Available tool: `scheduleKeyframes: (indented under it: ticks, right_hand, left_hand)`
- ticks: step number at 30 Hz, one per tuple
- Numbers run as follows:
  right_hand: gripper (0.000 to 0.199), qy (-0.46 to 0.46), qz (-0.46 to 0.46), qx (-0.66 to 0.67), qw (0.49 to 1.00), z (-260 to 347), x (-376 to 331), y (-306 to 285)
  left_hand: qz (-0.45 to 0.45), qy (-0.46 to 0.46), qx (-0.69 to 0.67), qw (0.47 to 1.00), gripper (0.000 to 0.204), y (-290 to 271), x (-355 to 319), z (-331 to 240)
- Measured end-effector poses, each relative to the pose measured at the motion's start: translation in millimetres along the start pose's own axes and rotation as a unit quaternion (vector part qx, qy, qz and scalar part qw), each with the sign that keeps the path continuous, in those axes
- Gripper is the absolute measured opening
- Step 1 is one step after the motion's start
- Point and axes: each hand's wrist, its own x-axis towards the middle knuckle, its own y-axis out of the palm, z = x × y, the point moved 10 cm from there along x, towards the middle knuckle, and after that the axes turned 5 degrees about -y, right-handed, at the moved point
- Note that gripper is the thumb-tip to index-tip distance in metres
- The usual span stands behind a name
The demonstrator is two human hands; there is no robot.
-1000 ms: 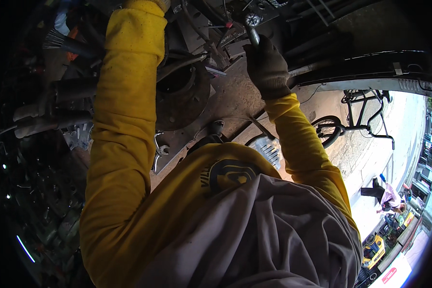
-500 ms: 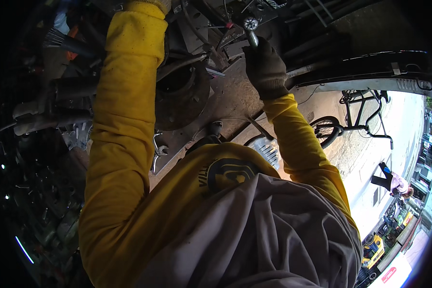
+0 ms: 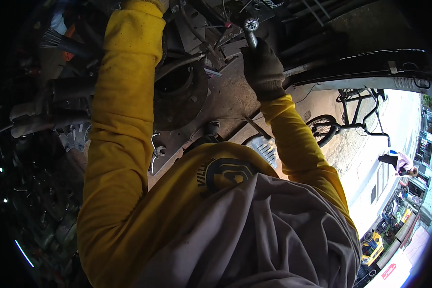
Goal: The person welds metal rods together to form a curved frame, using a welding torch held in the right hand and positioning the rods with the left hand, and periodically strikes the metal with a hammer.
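Observation:
My right hand (image 3: pixel 263 67), in a dark work glove, is closed round a metal tool (image 3: pixel 251 34) with a short shiny shank. Its round end bears a star-like pattern, and its exact kind is not clear. My left hand (image 3: pixel 159 4) is cut off by the top edge; only a bit of glove by the yellow cuff shows, its fingers hidden. Between my arms sits a dark round metal part (image 3: pixel 180 108) with a bar across it. Dark metal pieces and rods crowd the area around the tool.
An open-end wrench (image 3: pixel 159 151) lies beside my left sleeve. A wire brush-like bundle (image 3: pixel 50 38) is at the far left, above dark pipes (image 3: pixel 53 120). A bicycle (image 3: pixel 350 126) rests on the right, and a person (image 3: pixel 404 164) is outside in bright light.
The view has shifted slightly, and both arms keep nearly the same pose. My right hand still grips the tool. The person outside has moved.

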Motion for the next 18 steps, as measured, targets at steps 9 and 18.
scheduleKeyframes:
  ticks: [9, 18]
  right_hand:
    - [0.045, -0.001, 0.003, -0.038, 0.999, -2.2, 7.3, 0.4]
    - [0.046, 0.020, -0.012, 0.001, 1.000, -10.5, 3.4, 12.7]
  left_hand:
    - [0.027, 0.056, 0.089, 0.994, 0.026, 1.3, 0.4, -9.7]
    - [0.010, 0.001, 0.028, 1.000, 0.025, -2.5, 3.4, 2.2]
